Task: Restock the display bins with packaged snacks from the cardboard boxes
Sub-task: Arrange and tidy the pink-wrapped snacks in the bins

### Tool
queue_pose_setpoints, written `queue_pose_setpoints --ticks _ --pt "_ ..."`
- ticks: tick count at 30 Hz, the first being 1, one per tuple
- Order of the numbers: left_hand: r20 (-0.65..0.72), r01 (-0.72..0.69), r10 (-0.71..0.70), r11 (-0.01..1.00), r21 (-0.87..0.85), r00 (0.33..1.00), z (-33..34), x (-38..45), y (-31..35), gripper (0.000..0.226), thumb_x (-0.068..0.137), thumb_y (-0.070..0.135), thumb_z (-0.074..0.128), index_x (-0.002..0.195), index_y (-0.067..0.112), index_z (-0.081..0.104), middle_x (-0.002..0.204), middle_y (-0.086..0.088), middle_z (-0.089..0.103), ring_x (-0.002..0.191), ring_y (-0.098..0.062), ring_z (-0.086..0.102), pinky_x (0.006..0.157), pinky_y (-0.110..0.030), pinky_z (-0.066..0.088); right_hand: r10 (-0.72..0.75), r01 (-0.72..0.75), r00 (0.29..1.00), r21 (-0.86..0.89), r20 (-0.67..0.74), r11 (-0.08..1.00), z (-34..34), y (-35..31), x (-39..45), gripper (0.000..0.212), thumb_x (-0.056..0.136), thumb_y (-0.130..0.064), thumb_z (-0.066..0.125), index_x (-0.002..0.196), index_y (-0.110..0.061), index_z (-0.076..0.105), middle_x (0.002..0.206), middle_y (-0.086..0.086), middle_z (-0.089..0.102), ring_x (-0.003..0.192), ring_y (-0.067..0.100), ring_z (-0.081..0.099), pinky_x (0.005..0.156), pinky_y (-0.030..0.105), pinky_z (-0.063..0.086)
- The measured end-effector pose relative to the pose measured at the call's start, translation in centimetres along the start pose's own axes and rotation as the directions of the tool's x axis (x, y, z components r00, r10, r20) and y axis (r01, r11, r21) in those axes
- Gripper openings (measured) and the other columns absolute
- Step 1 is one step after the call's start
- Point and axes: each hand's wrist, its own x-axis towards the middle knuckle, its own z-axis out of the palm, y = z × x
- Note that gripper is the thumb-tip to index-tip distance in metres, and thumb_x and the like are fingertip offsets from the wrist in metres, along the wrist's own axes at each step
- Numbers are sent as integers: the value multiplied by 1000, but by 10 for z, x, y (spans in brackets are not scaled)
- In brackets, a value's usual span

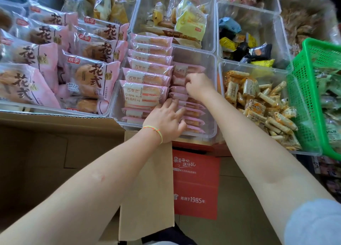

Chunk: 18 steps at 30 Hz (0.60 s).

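Cardboard box (55, 152) open at lower left, below the bins. Left hand (167, 120), fingers straight and spread, presses flat on the pink snack packs (191, 113) stacked on edge in the clear bin (215, 97). Right hand (198, 85) just beyond it in the same bin, fingers curled onto the packs' top edges; whether it actually pinches one, can't tell. Green basket (310, 97) far right.

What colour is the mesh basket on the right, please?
Green, seen in the head view: basket.
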Motion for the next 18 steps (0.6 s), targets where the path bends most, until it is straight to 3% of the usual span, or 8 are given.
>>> queue_pose_setpoints --ticks 3,5,7,9,12,15,16,18 --pt "-9 -1 1 1000 -1 1000 2 0 1 67 85 47 8 130 21 51 144 -11 43 135 -26 34 95 -42 42 -18 19 987 -5 159 1000 5 -1 -9 55 87 -15 45 139 -34 51 134 5 56 128 34 46 104 40 43" --pt "44 4 -3 1000 -17 999 1 1 1 61 92 46 13 139 23 45 153 -13 34 143 -26 24 105 -45 36 -21 21 994 -2 112 1000 -1 -3 -11 58 89 -13 45 146 -25 43 144 8 45 135 36 37 113 46 33" --pt "128 11 -4 999 -50 992 -2 4 0 57 98 44 20 149 25 33 161 -12 18 150 -24 11 115 -48 25 -16 16 1000 -12 23 1000 -8 -3 -21 48 93 -12 43 141 -15 46 142 11 46 132 34 41 111 46 34" --pt "147 24 -17 999 -46 989 -4 3 0 56 98 43 24 150 24 32 162 -12 17 150 -24 9 116 -48 23 -14 13 1000 -32 -23 999 -5 -3 -37 40 96 -16 42 134 -11 51 137 13 48 128 34 44 106 45 38" --pt "0 11 -11 1000 -23 1000 -5 -5 1 49 94 38 27 122 12 57 136 -15 50 130 -28 39 94 -42 44 -59 65 995 -87 78 994 17 -1 -62 50 101 -34 40 147 -16 39 151 11 38 140 32 34 113 48 32" --pt "-173 -55 50 998 -25 984 -4 -13 2 43 88 33 30 91 8 65 97 -12 61 93 -31 55 74 -39 49 -29 77 980 -242 195 967 39 3 -66 63 104 -50 22 159 -25 6 166 7 4 152 29 7 122 47 11" --pt "-171 -52 44 998 -41 984 -5 -15 1 40 89 32 32 87 9 65 94 -11 62 89 -31 56 73 -39 48 2 53 981 -282 192 958 43 3 -62 63 104 -52 18 159 -26 1 167 6 -1 153 29 3 122 47 7" --pt "-94 -4 -1 998 -56 996 -5 -17 -3 38 94 34 35 91 12 66 98 -8 61 96 -28 55 79 -39 43 36 10 988 -295 150 955 44 -2 -49 60 105 -49 20 159 -25 9 166 6 4 152 30 7 121 47 10"
